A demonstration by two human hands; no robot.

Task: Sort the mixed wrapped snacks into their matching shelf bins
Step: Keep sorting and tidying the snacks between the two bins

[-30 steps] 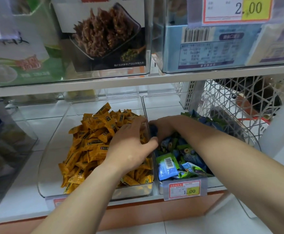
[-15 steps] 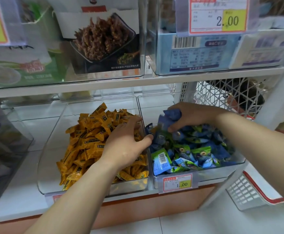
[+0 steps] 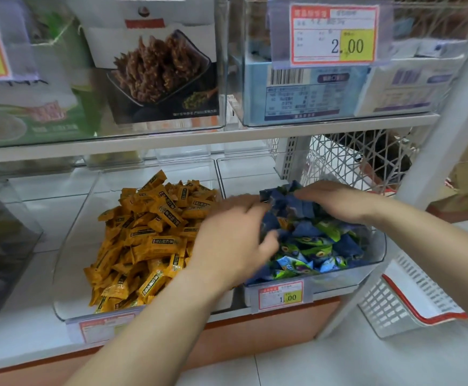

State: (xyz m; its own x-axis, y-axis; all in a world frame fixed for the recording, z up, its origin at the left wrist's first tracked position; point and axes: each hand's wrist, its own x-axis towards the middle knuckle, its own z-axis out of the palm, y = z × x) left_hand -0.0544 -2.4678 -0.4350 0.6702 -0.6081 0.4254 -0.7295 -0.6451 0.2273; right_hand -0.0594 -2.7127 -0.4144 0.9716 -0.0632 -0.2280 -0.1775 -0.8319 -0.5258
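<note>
The clear bin (image 3: 377,254) at lower right holds heaped blue-green snacks (image 3: 319,238), with yellow snacks (image 3: 149,240) at centre left. They look light, crinkly and slippery, best pinched by a crimped end. The left hand (image 3: 233,243) reaches across, grip spread on the blue heap. The right hand (image 3: 336,201) lies palm-down on top; I cannot tell whether its grip pinches anything.

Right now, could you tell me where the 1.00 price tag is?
In the head view, the 1.00 price tag sits low, right of centre, on the front of the bin holding blue and green snacks.
</note>
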